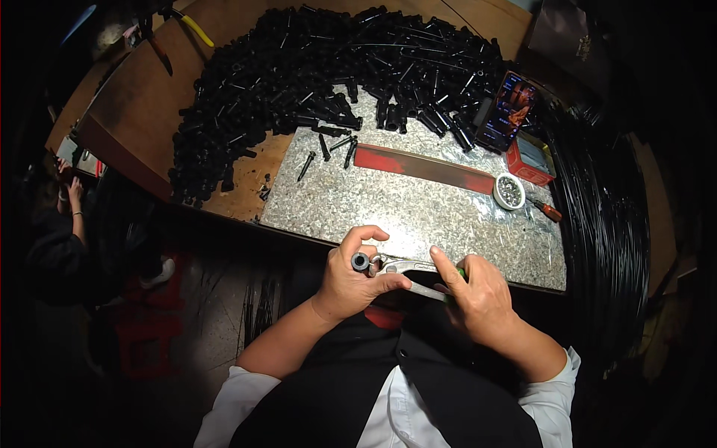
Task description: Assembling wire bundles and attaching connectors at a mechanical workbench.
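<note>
My left hand (340, 290) is closed round a short black tube (361, 262), its hollow round end facing up toward me. In my right hand (484, 300) is a pair of silver pliers (415, 266) with a little green showing by the palm. The pliers' jaws meet the tube at my left fingers; their exact bite is hidden. My left thumb lies along the pliers, and my right index finger stretches over the upper handle. Both hands are above the front edge of a speckled stone slab (321, 201).
A large heap of black tubular parts (299, 82) fills the back. A red-and-dark bar (422, 170) crosses the slab. On the right are a white cup of small metal pieces (510, 191), a screwdriver (549, 211), a phone (511, 112) and a red box (532, 160). Another person (63, 239) works at far left.
</note>
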Motion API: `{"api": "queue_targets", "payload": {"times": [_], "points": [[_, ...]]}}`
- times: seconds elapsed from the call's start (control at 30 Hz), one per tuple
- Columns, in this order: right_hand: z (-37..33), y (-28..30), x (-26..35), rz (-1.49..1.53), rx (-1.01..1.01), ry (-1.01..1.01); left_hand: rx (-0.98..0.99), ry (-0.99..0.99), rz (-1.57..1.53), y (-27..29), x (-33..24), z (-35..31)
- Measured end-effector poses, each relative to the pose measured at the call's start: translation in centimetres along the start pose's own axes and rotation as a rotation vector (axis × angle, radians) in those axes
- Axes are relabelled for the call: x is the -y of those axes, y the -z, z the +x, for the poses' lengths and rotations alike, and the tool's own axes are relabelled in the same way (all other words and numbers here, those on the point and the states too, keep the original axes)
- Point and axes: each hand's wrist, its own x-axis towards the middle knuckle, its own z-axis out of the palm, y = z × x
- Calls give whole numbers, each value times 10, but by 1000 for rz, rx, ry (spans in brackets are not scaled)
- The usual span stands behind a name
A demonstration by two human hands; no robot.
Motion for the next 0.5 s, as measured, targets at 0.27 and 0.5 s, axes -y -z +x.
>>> {"api": "queue_targets", "payload": {"times": [0.27,0.5], "points": [[-2,2,-6,-132,-35,67,50,-1,-9,2,0,1],[-3,6,-3,73,111,-3,78,57,-58,4,0,-1]]}}
